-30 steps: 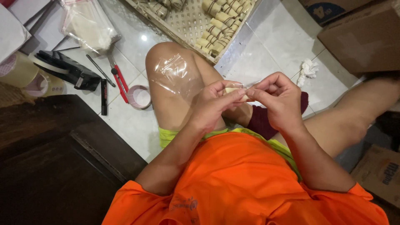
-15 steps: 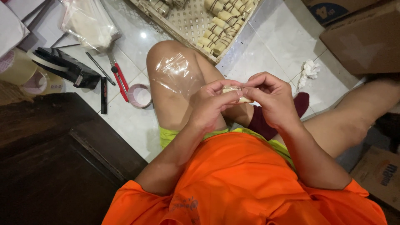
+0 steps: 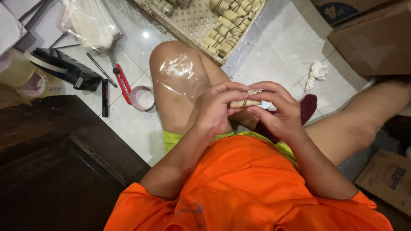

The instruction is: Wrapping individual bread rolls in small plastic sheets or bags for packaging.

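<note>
From my remote seat I start at the far left: rolls of clear packing tape (image 3: 17, 70) lie against a dark wooden cabinet (image 3: 51, 162), then a black tape dispenser (image 3: 64, 68), a clear plastic bag of pale contents (image 3: 87, 21), a red-handled cutter (image 3: 121, 79) and a pinkish tape roll (image 3: 142, 97) on the white tiles. A clear plastic sheet (image 3: 182, 77) is draped over the knee. My left hand (image 3: 214, 111) and right hand (image 3: 280, 111) both pinch one small tan roll (image 3: 245, 103), banded with dark lines, held level between the fingertips above the lap. I would keep both grips snug and even, I judge, so the roll stays tight. A white perforated tray (image 3: 192, 21) of like rolls lies beyond; brown cardboard boxes (image 3: 372, 38) stand at right.
</note>
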